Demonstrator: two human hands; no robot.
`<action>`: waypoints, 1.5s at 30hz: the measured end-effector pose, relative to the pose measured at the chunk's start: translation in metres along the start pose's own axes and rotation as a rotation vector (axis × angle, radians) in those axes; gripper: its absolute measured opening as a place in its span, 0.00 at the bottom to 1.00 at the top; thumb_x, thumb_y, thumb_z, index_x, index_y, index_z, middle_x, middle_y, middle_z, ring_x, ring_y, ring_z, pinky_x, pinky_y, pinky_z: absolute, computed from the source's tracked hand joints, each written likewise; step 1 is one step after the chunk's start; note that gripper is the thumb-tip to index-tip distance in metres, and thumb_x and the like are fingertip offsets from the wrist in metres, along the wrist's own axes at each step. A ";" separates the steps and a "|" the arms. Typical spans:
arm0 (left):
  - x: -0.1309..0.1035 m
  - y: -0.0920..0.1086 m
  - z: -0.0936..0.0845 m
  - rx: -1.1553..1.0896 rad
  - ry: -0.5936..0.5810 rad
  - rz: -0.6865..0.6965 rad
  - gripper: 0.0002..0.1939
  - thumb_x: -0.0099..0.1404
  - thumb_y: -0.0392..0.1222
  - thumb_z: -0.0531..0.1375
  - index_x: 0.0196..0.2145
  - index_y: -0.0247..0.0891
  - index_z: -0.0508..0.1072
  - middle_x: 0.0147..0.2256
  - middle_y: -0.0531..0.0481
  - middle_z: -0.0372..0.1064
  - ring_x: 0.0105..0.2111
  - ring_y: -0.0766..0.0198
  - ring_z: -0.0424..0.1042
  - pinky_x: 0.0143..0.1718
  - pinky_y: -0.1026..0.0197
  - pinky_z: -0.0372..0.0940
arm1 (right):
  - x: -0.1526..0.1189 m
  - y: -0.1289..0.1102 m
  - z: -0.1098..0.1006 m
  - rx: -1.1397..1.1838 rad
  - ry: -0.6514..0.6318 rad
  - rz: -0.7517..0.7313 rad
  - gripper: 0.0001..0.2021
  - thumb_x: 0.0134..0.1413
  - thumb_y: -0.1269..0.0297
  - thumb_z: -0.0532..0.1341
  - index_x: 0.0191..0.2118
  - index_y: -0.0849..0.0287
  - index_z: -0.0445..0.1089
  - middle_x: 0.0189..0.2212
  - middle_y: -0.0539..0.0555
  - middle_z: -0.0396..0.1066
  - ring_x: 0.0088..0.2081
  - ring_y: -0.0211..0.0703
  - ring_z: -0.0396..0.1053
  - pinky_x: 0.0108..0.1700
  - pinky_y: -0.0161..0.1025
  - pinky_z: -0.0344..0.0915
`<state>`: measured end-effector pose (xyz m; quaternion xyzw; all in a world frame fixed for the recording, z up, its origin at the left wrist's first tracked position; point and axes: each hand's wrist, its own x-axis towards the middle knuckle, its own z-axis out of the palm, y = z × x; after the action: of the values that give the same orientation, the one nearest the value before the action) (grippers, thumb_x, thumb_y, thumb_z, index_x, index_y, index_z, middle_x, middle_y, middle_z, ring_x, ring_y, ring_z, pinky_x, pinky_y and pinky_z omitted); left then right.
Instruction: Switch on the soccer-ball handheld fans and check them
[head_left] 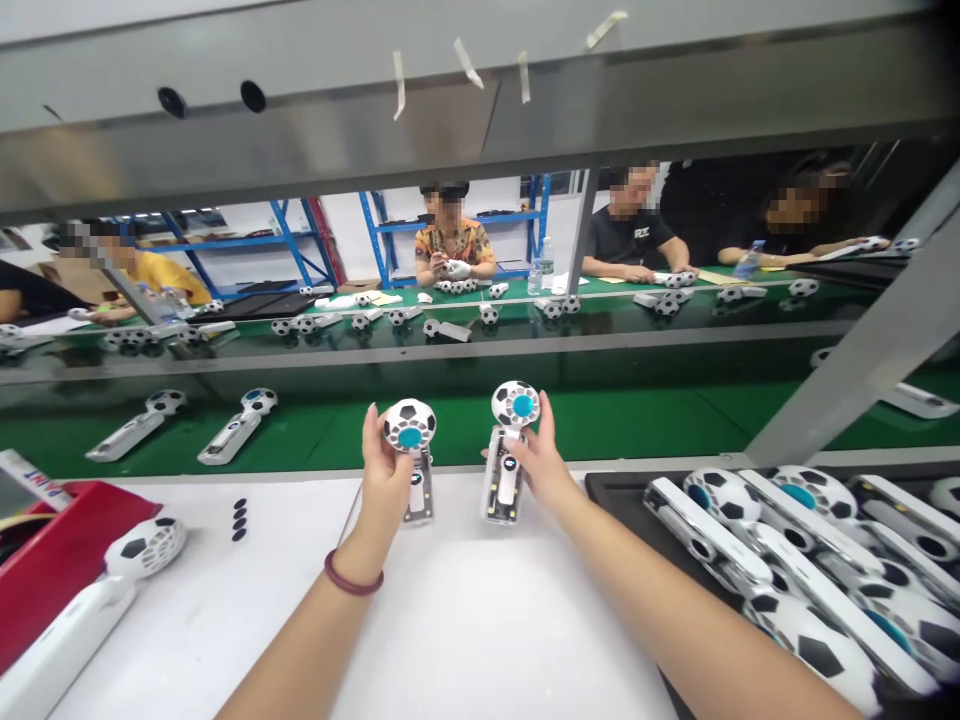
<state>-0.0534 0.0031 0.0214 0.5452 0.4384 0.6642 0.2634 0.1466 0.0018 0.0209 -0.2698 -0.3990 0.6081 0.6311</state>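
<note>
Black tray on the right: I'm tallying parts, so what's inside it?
The black tray holds several white devices with soccer-ball heads, some showing blue centres, crowded together. Whatever lies beneath them is covered, and the right forearm hides the tray's near left part.

Passage: white counter [457,630], open between left fingers [372,436] and right fingers [547,424]. Obstructions: red bin [60,570], far left; loaded black tray [616,498], right; slanted metal post [847,365] behind tray.

Your desk's [487,620] left edge: white panel [31,478] by red bin [97,508], lettering starts P, ends NT, middle unclear. Across from you, black T-shirt [621,238]: pale print, too small to read.
</note>
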 end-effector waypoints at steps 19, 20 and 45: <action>-0.014 0.011 0.008 0.177 -0.203 -0.040 0.37 0.54 0.47 0.60 0.58 0.39 0.50 0.41 0.44 0.66 0.37 0.59 0.67 0.41 0.54 0.62 | -0.001 -0.008 0.001 -0.166 0.058 -0.141 0.31 0.34 0.56 0.68 0.48 0.52 0.57 0.43 0.51 0.65 0.43 0.44 0.65 0.46 0.40 0.63; -0.017 0.011 0.011 0.244 -0.236 -0.028 0.37 0.53 0.46 0.61 0.57 0.39 0.51 0.43 0.43 0.65 0.40 0.57 0.66 0.44 0.53 0.61 | -0.002 -0.009 0.002 -0.185 0.050 -0.147 0.31 0.34 0.56 0.68 0.47 0.52 0.57 0.43 0.52 0.65 0.44 0.44 0.65 0.46 0.41 0.63; -0.006 0.010 0.006 -0.036 -0.499 -0.626 0.26 0.47 0.49 0.63 0.43 0.38 0.66 0.36 0.47 0.71 0.33 0.58 0.70 0.32 0.60 0.64 | 0.001 -0.001 -0.005 -0.291 0.131 -0.262 0.29 0.45 0.52 0.62 0.50 0.54 0.52 0.46 0.54 0.63 0.45 0.44 0.64 0.48 0.41 0.62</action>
<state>-0.0450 -0.0051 0.0274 0.5250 0.4941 0.4066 0.5611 0.1515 0.0037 0.0193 -0.3428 -0.4726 0.4380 0.6836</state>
